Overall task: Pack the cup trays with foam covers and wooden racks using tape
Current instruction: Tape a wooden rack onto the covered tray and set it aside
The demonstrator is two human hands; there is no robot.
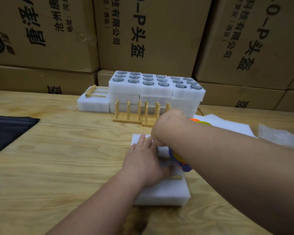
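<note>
1. Foam pack [161, 192] low in the middle of the frame, on the table [58, 150], with a bit of wooden rack [176, 177] showing on top.
2. Left hand [143, 165] flat on the pack, grip spread, fingers straight, pressing down.
3. Right hand [161, 133] crossed over it, turned away, so cannot tell how its grip is set. Colourful tape tool [180, 161] half hidden under that arm.
4. Looks like taping this pack, maybe partway done.
5. One pack done, by the look of it: white pack with rack on top [93, 100], upper left of middle.
6. Lots left: foam trays [156, 92] stacked behind, upper middle, with dark cups [148, 82] in the round holes, tops not covered yet.
7. Standing wooden racks [139, 112] waiting in front of them.
8. Loose foam sheets [227, 128] at the right.
</note>
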